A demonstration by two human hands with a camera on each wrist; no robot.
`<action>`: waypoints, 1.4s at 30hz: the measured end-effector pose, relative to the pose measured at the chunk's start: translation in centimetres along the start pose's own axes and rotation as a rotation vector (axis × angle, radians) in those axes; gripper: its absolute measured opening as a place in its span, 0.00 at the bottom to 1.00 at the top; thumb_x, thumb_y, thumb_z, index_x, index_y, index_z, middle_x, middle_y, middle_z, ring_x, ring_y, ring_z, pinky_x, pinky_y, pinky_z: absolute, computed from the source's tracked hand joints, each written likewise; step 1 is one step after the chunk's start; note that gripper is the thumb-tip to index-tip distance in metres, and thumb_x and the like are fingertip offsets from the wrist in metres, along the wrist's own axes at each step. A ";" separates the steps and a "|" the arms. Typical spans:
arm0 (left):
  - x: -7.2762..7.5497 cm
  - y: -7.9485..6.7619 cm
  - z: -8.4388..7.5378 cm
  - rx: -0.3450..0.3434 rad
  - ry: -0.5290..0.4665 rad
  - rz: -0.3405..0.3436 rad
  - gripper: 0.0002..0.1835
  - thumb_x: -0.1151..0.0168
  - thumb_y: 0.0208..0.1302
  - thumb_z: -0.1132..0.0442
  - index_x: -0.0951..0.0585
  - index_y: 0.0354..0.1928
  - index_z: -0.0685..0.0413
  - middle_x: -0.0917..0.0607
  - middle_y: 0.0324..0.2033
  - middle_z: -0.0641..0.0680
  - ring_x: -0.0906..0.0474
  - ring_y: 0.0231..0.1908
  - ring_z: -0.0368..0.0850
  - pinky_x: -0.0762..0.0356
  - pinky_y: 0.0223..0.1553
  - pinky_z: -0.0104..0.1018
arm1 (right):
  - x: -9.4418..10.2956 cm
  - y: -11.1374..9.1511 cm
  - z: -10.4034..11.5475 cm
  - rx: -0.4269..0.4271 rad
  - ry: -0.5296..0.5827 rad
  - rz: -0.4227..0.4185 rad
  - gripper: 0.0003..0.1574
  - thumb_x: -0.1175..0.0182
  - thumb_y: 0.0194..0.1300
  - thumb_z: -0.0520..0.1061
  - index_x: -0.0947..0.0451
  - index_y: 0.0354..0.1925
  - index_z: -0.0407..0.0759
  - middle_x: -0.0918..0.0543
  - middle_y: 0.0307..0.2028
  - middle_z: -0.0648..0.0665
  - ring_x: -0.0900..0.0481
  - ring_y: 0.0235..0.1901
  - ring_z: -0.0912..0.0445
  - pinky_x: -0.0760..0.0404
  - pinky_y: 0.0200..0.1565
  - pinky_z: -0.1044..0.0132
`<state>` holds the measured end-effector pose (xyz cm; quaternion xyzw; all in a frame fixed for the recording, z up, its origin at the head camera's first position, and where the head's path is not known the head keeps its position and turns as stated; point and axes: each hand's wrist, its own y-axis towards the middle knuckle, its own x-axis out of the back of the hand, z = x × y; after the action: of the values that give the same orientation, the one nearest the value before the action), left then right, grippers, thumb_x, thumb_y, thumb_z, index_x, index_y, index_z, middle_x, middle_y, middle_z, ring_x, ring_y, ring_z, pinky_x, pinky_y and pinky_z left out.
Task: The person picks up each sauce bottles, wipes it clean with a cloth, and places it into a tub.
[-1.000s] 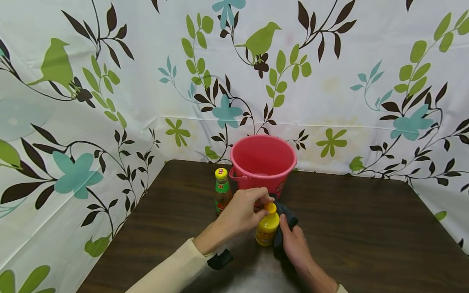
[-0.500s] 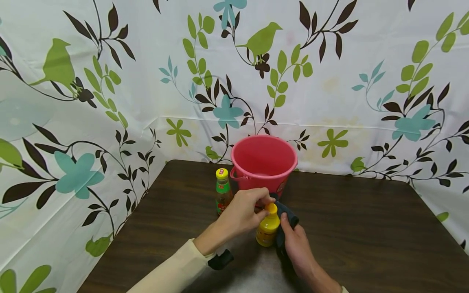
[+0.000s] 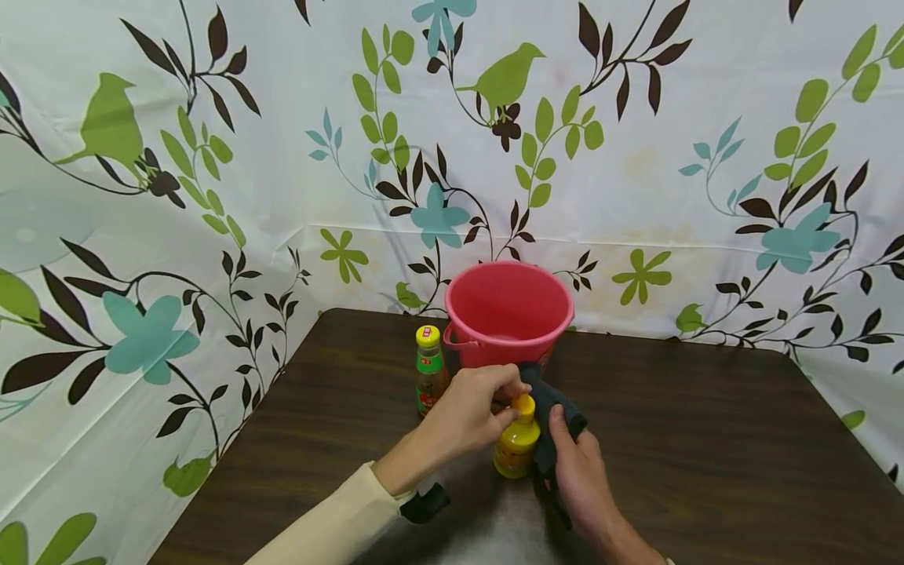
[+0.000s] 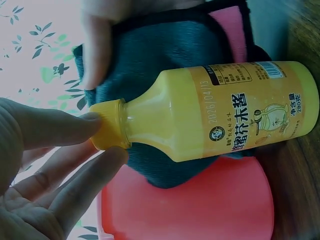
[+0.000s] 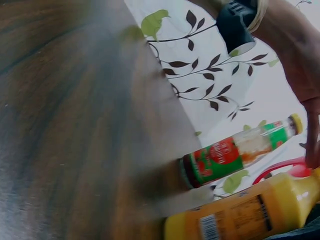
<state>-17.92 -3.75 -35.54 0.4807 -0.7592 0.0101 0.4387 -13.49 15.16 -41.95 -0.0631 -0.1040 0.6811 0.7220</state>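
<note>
A yellow squeeze bottle of sauce [image 3: 516, 451] stands upright on the table, its printed label showing in the left wrist view. My left hand [image 3: 462, 404] pinches its orange-yellow cap [image 4: 111, 124] between thumb and fingers. On the bottle's right side my right hand [image 3: 582, 479] grips a dark teal cloth [image 3: 549, 408], thumb on top. The cloth has a black border and a patch of pink, and in the left wrist view it lies behind the bottle's neck and body. Most of the right hand's fingers are hidden under the cloth.
Behind the hands stands a pink-red bucket [image 3: 508, 302] at the table's back edge. Left of it is a glass sauce bottle [image 3: 429, 369] with a yellow lid and green label. A patterned curtain [image 3: 636, 157] hangs behind the dark wooden table [image 3: 678, 439].
My right hand has shifted slightly right and the cloth with it, so more of the cloth shows beside the bottle. The left hand stays on the cap.
</note>
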 end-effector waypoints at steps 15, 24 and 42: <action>0.0 -0.1 0.0 -0.009 0.012 0.004 0.11 0.25 0.61 0.72 0.18 0.42 0.56 0.08 0.46 0.53 0.09 0.44 0.46 0.12 0.50 0.31 | 0.7 -1.5 3.5 0.084 0.063 -0.094 0.57 0.61 0.78 0.77 0.42 0.80 0.35 0.32 0.78 0.34 0.32 0.75 0.43 0.26 0.73 0.56; 0.0 -0.1 0.0 -0.017 -0.002 0.007 0.11 0.26 0.62 0.72 0.18 0.42 0.55 0.08 0.46 0.53 0.09 0.45 0.46 0.13 0.51 0.29 | 0.6 -1.9 3.3 0.148 0.141 -0.145 0.52 0.59 0.79 0.75 0.39 0.79 0.38 0.31 0.77 0.37 0.25 0.68 0.57 0.23 0.54 0.83; -0.1 -0.3 0.1 -0.011 0.035 0.001 0.12 0.25 0.62 0.71 0.16 0.45 0.56 0.08 0.44 0.52 0.10 0.41 0.44 0.14 0.48 0.26 | 0.2 -1.9 2.6 0.136 0.012 -0.096 0.48 0.59 0.82 0.72 0.36 0.77 0.37 0.19 0.51 0.36 0.24 0.33 0.54 0.20 0.34 0.61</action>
<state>-17.75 -3.89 -35.73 0.4774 -0.7517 0.0146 0.4548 -12.20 15.14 -38.98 -0.0128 -0.0560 0.6509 0.7570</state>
